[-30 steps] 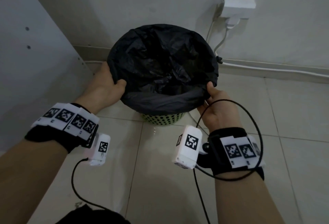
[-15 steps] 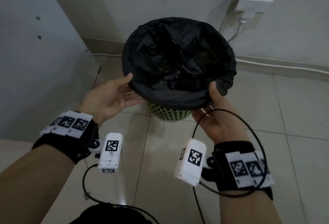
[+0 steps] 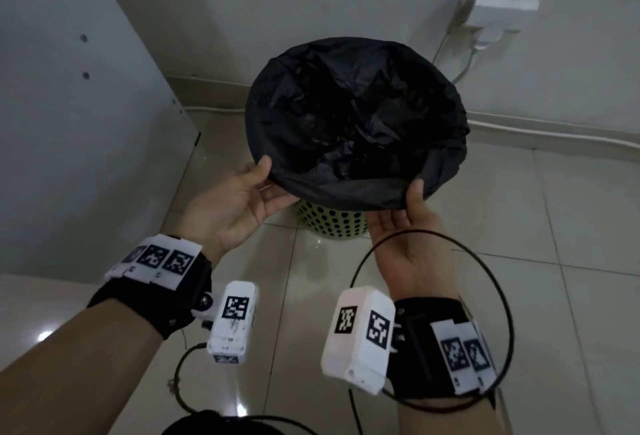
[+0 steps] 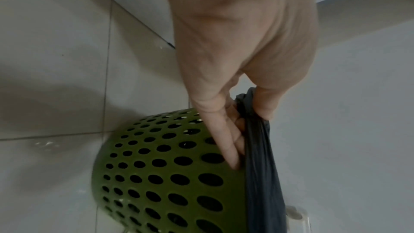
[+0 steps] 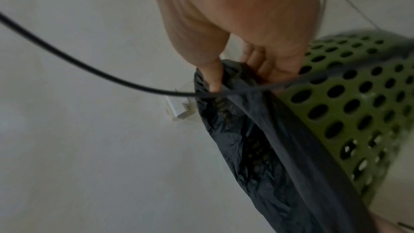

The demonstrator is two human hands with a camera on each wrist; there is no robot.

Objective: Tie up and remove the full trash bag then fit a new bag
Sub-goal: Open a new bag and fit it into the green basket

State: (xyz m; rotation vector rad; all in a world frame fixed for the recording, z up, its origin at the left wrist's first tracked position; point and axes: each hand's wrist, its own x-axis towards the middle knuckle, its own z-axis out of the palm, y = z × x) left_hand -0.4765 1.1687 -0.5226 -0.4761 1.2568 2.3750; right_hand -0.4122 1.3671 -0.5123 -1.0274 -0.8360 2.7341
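Though clamped palms-down over the rim a second ago, now turned palms-up: left hand (image 3: 239, 206) at seven o'clock of the crinkled black plastic trash bag (image 3: 356, 116), right hand (image 3: 412, 244) at five o'clock. Half a second back, spread and just off the plastic on the left; now pinching again, thumb on top of the folded-over hem, fingers (image 4: 226, 141) slid beneath it against the round green plastic bin with punched holes (image 3: 332, 223). Same on the right: thumb over the hem, fingers tucked under, film bunched between them in the right wrist view. Neither grip wide, just closed enough to trap the thin film.

Bag seated in the bin, mouth stretched over the rim all round; bin standing on the pale tiled floor (image 3: 519, 296), near the wall at twelve o'clock.

Probably means the start of peeling the hem up off the rim, first step toward gathering the mouth for tying. Nothing tied, nothing lifted out, no fresh bag in view. Worth easing up evenly on both sides, to avoid tearing thin film on the rim.
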